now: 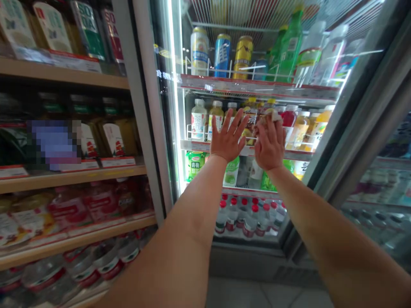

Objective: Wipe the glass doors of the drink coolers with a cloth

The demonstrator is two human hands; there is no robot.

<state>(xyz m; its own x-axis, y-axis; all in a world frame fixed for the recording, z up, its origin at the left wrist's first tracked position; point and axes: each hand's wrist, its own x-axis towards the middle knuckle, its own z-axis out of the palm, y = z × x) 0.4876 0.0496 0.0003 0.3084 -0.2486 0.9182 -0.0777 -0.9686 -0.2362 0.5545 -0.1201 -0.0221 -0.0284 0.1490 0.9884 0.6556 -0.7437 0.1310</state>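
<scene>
Both arms reach toward a lit drinks cooler whose glass door stands swung open to the right. My left hand is open, fingers spread, palm facing the middle shelf of bottled drinks. My right hand is just to its right, fingers curled around a pale crumpled thing at the fingertips, maybe a cloth or a wrapped bottle top; I cannot make it out. Yellow and white bottles stand right behind both hands.
Cans and green bottles fill the cooler's top shelf; red-capped water bottles sit at the bottom. To the left, wooden shelves carry packaged drinks and water bottles. A second cooler door lies at right.
</scene>
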